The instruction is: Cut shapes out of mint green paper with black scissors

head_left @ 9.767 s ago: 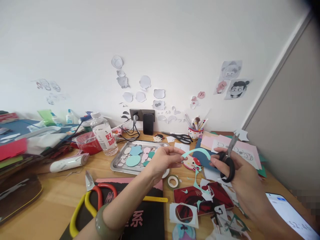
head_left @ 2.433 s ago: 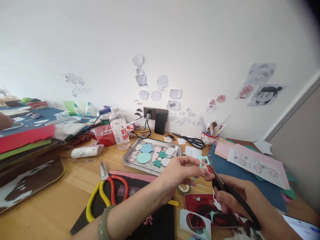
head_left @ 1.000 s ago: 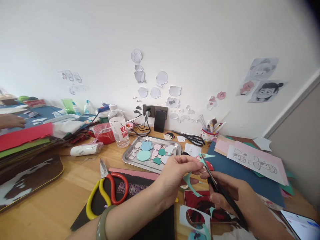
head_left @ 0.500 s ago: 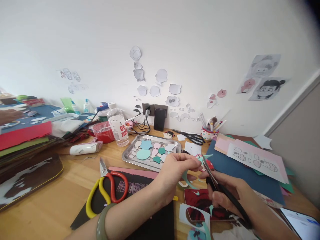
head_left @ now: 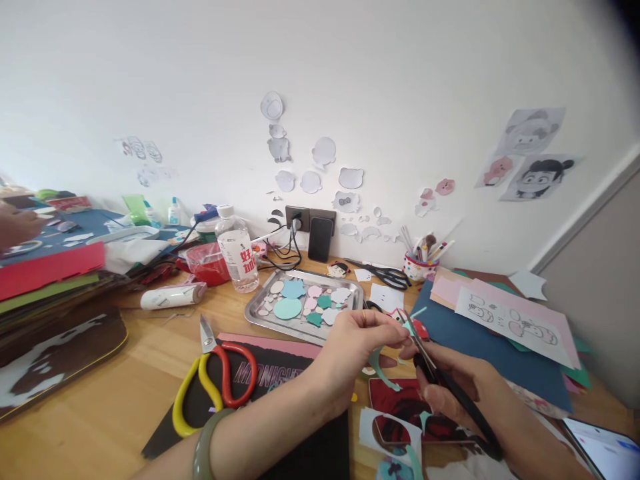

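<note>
My left hand (head_left: 357, 347) pinches a small piece of mint-green paper (head_left: 384, 373), part of which curls down below the fingers. Black-handled scissors (head_left: 457, 397) are gripped in my right hand (head_left: 463, 377), their blades pointing up and left at the paper by my left fingertips. The fingertips of both hands nearly meet there. Under my hands lie a dark red card (head_left: 395, 397) and a white paper scrap (head_left: 373, 427) with a round hole cut out. Behind my left wrist, a metal tray (head_left: 255, 313) holds several cut paper shapes in mint, pink, white and green.
Red-and-yellow-handled scissors (head_left: 240, 373) rest on a black folder (head_left: 300, 453). A water bottle (head_left: 237, 250) stands behind the tray, near a phone (head_left: 320, 239) leaning on the wall. Coloured paper (head_left: 440, 333) is stacked at right. Another person's hand (head_left: 17, 227) shows at far left.
The mint-green paper has shifted slightly at the scissor blades, and its curled strip hangs lower. My left hand has moved a little to the right.
</note>
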Available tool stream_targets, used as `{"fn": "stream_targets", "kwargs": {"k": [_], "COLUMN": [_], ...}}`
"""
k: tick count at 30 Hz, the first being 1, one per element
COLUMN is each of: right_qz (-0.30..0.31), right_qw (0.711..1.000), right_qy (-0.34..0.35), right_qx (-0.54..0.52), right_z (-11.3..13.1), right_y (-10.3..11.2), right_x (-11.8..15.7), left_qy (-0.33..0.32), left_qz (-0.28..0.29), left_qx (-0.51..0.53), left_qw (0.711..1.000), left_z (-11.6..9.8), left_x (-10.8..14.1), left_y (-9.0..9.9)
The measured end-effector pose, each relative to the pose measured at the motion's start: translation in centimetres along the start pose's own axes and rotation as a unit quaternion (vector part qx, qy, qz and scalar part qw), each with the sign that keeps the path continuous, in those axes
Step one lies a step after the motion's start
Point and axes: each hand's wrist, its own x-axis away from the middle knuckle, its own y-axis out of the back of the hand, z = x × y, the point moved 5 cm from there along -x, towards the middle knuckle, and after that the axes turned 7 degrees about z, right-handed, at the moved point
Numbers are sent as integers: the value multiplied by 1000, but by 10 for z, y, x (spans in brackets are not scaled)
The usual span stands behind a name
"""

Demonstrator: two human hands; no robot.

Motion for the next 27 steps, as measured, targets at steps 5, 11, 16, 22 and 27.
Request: {"fn": "stream_targets", "kwargs": {"k": [5,11,16,22,27], "right_qz": [-7,-50,-20,5,-24], "right_qw": [999,998,998,995,992], "right_qy": [17,-23,-57,-78,-75], "right_qx": [-45,-30,-13,-55,-94], "right_z": [3,3,1,-20,-18], "right_y": [-1,3,6,9,9], "right_x": [-1,2,6,8,8], "left_qy": [1,-20,-27,-15,-27], "left_qz": [6,35,36,30,32], "left_qx": [3,-10,-45,-62,-54], "left_qw": [1000,999,998,998,998], "left_z": [-3,-8,-15,-18,-20], "left_x": [2,0,-2,-3,-1], "left_y": [0,2,4,5,4]}}
